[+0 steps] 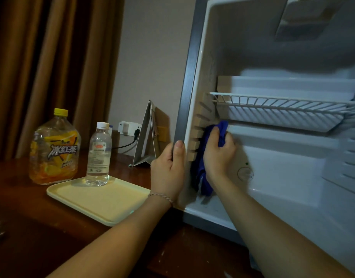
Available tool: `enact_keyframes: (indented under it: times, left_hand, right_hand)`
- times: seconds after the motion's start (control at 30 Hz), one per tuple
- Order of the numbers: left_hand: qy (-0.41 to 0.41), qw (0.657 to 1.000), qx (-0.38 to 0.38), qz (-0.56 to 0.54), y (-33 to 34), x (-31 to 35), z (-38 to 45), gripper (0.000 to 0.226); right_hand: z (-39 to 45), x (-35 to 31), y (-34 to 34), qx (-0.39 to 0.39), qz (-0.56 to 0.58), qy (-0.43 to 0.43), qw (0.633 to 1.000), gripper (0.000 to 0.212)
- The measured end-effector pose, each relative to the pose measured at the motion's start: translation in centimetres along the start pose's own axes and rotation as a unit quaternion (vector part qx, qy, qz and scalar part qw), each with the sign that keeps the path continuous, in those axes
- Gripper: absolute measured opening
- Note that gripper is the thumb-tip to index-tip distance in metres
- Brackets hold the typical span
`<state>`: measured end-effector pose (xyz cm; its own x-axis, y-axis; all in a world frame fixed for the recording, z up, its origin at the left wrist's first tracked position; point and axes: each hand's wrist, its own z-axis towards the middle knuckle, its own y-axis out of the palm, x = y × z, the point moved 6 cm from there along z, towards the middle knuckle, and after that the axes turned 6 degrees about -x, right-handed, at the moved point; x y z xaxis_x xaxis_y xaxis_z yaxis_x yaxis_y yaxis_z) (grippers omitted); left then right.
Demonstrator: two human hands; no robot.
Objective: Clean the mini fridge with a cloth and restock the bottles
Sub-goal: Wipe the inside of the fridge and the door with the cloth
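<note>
The mini fridge [189, 81] stands open on the right, its white inside holding no bottles. My right hand [218, 155] grips a blue cloth [221, 130] against the fridge's left inner wall, just below the wire shelf [277, 106]. My left hand [168, 169] holds the fridge's grey front edge, thumb on the frame. A large iced-tea bottle with a yellow cap [54, 147] stands on the wooden desk at the left. A small clear water bottle [98, 155] stands on the far corner of a pale yellow tray [100, 201].
A folded grey card stand [146, 137] sits on the desk beside the fridge. Behind it is a white wall socket with a black plug [130, 128]. Brown curtains [52, 57] hang at the back left. The wooden desk [22, 227] runs toward me.
</note>
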<state>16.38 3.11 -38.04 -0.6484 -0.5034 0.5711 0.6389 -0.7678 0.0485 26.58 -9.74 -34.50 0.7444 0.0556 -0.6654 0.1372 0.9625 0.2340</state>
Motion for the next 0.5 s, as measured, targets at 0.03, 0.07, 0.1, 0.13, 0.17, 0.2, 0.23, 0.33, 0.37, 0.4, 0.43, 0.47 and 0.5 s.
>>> enact_keyframes:
  times: [0.03, 0.07, 0.1, 0.13, 0.17, 0.2, 0.23, 0.33, 0.37, 0.4, 0.43, 0.47, 0.5]
  left_hand:
    - [0.002, 1.0, 0.001, 0.004, 0.0, 0.0, 0.0, 0.04]
    - [0.003, 1.0, 0.001, 0.005, 0.0, 0.0, 0.0, 0.04]
    - [0.006, 1.0, 0.0, 0.006, 0.0, 0.1, 0.0, 0.04]
    - [0.008, 1.0, 0.001, 0.009, 0.0, 0.0, 0.1, 0.041]
    - [0.008, 1.0, 0.001, 0.013, 0.0, 0.0, 0.1, 0.043]
    - [0.008, 1.0, 0.003, 0.017, -0.1, -0.2, 0.1, 0.045]
    - [0.007, 1.0, 0.003, 0.02, -0.1, -0.3, 0.1, 0.047]
    - [0.008, 1.0, 0.001, 0.018, -0.1, -0.5, 0.3, 0.051]
    - [0.005, 1.0, -0.002, 0.013, -0.1, -0.6, 0.3, 0.052]
    - [0.002, 1.0, -0.005, 0.01, -0.1, -0.6, 0.3, 0.052]
    - [-0.001, 1.0, -0.007, 0.007, -0.1, -0.7, 0.3, 0.051]
    - [-0.003, 1.0, -0.009, 0.006, -0.2, -0.7, 0.3, 0.05]
    - [-0.004, 1.0, -0.01, 0.002, -0.2, -0.6, 0.2, 0.05]
  right_hand:
    - [-0.9, 0.0, -0.3, 0.001, 0.003, 0.006, 1.0, 0.028]
    - [-1.8, 0.0, -0.6, 0.0, 0.002, 0.007, 1.0, 0.027]
    - [-2.6, -0.3, -0.8, -0.004, 0.006, 0.005, 1.0, 0.027]
    - [-3.4, -0.8, -0.9, -0.012, 0.015, 0.001, 1.0, 0.026]
    - [-4.0, -1.4, -1.1, -0.019, 0.023, -0.006, 1.0, 0.025]
    - [-4.6, -2.3, -1.2, -0.025, 0.029, -0.016, 0.999, 0.025]
    - [-4.9, -3.2, -1.2, -0.03, 0.028, -0.029, 0.999, 0.024]
    - [-5.1, -5.6, -0.8, -0.026, -0.007, -0.097, 0.995, 0.019]
    - [-4.8, -6.2, -0.6, -0.021, -0.014, -0.117, 0.993, 0.018]
    - [-4.4, -6.6, -0.3, -0.014, -0.018, -0.137, 0.99, 0.018]
    - [-3.8, -7.1, -0.1, -0.007, -0.02, -0.153, 0.988, 0.017]
    - [-3.2, -7.4, 0.1, -0.001, -0.023, -0.166, 0.986, 0.015]
    - [-2.4, -7.8, 0.4, 0.0, -0.025, -0.175, 0.984, 0.014]
